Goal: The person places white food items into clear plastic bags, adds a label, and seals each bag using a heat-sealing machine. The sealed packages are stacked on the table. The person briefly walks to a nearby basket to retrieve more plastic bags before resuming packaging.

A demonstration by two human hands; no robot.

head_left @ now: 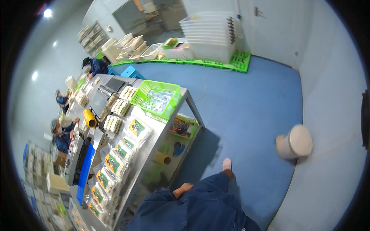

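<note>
My left hand [185,188] hangs at my side near the thigh, beside the steel table. Its fingers are too small to make out, and I see nothing sticking out of it. My right hand is out of view. On the steel table [140,160] to my left lies a row of clear plastic packs [113,161] of pale food with orange and green labels. Behind them stand a packing machine with a blue belt [86,173] and open trays of pale pieces [112,123]. A green plastic basket [170,113] at the table's end holds many small clear-and-blue packets [158,100].
A white lidded bucket [300,141] stands by the right wall. Stacked clear tubs [209,37] rest on green pallets [241,61] at the back. Blue stools [131,71] stand beyond the table. Several co-workers [62,135] sit along its far side. Under it is a shelf with a crate [182,127].
</note>
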